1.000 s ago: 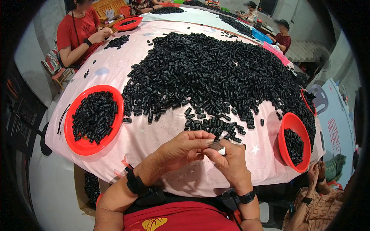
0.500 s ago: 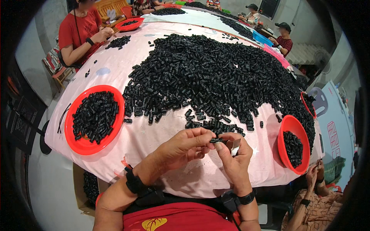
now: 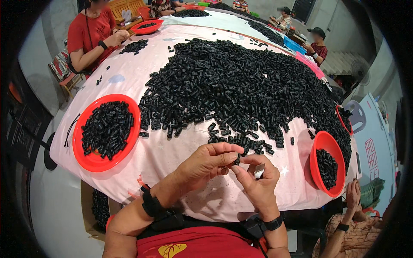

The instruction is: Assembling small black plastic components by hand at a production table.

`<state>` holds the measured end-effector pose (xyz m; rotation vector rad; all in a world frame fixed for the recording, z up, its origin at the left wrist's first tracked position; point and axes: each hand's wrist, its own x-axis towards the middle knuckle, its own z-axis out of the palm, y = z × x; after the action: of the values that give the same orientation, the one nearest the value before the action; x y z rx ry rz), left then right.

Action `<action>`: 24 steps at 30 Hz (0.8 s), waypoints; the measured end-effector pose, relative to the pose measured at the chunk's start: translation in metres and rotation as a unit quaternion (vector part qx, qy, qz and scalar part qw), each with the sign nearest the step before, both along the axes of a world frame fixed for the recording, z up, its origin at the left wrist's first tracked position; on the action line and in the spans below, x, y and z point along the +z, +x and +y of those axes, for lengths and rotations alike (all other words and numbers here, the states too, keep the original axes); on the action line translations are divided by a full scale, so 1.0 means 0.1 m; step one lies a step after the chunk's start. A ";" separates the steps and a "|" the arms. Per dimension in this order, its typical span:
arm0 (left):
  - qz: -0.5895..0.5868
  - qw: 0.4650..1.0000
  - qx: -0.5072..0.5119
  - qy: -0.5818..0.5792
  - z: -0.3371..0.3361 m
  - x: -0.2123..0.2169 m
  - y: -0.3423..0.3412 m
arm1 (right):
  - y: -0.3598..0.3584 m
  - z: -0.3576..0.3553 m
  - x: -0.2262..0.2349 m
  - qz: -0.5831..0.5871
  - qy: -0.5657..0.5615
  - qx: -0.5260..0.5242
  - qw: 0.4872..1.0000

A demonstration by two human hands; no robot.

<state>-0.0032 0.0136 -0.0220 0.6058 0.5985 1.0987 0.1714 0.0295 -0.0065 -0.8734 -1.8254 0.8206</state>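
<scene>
My left hand [image 3: 205, 164] pinches a small black plastic part [image 3: 237, 159] between thumb and fingers, just above the near side of the table. Close against it, my right hand [image 3: 260, 182] has its thumb tip at the same part. A small flat blade, partly wrapped in white [image 3: 259, 171], is tucked in the right hand's fingers. Beyond my hands a few loose black parts [image 3: 245, 142] lie at the front of a large heap of similar black parts [image 3: 232, 77]. Finer detail of the held part is hidden by my fingers.
A red tray of black parts [image 3: 137, 129] stands left, a red bowl [image 3: 315, 174] right. The pink-covered table [image 3: 172, 189] carries the heap. A cardboard box [image 3: 90, 215] sits below left. Co-workers sit around, one person's hands [image 3: 353, 195] close at right.
The black part has turned between my fingers, from lying flat to more upright. My right thumb has drawn slightly back and down, and the blade has tilted.
</scene>
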 end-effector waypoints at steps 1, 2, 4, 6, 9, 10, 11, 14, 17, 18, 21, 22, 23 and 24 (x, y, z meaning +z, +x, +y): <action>-0.011 1.000 -0.008 0.004 0.00 -0.02 0.00 | -0.01 0.00 0.00 -0.011 0.003 0.001 1.000; -0.011 1.000 -0.010 0.004 0.00 -0.02 0.00 | 0.00 0.01 0.00 -0.012 0.003 -0.001 1.000; -0.002 1.000 -0.004 0.010 0.00 -0.03 0.01 | 0.02 0.01 0.01 -0.004 0.013 -0.003 1.000; -0.001 1.000 -0.008 0.003 0.00 0.00 0.02 | 0.02 0.03 -0.02 0.004 0.030 0.009 1.000; -0.002 1.000 -0.015 -0.009 -0.01 0.02 0.02 | 0.02 0.05 -0.05 0.007 0.068 0.019 0.998; -0.003 1.000 -0.019 -0.014 -0.01 0.03 0.02 | 0.02 0.06 -0.05 0.001 0.088 0.017 0.996; -0.003 1.000 -0.020 -0.013 -0.01 0.03 0.02 | 0.02 0.06 -0.06 0.001 0.089 0.016 0.996; -0.003 1.000 -0.025 -0.006 -0.01 0.01 0.02 | 0.04 0.06 -0.05 -0.028 0.145 0.004 0.989; -0.004 1.000 -0.014 0.002 -0.01 -0.01 0.02 | 0.04 0.01 0.03 -0.056 0.176 0.019 0.983; -0.007 1.000 -0.011 0.001 -0.01 0.00 0.02 | 0.05 -0.03 0.07 -0.047 0.115 0.005 0.992; -0.016 0.999 -0.028 0.014 0.00 -0.01 0.00 | 0.08 -0.01 0.09 -0.050 0.006 0.003 0.999; -0.022 0.998 -0.048 0.027 0.00 -0.01 0.00 | 0.09 0.00 0.08 -0.063 -0.042 0.015 0.997; -0.022 0.998 -0.050 0.026 0.00 0.00 0.00 | 0.07 0.01 0.03 -0.051 -0.045 0.010 0.998; -0.025 0.998 -0.057 0.029 0.00 0.01 0.01 | 0.07 0.02 0.01 -0.052 -0.045 0.008 0.998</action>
<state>-0.0020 0.0139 -0.0206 0.6519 0.4848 1.0243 0.1788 0.0318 -0.0052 -0.9754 -1.8993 0.8889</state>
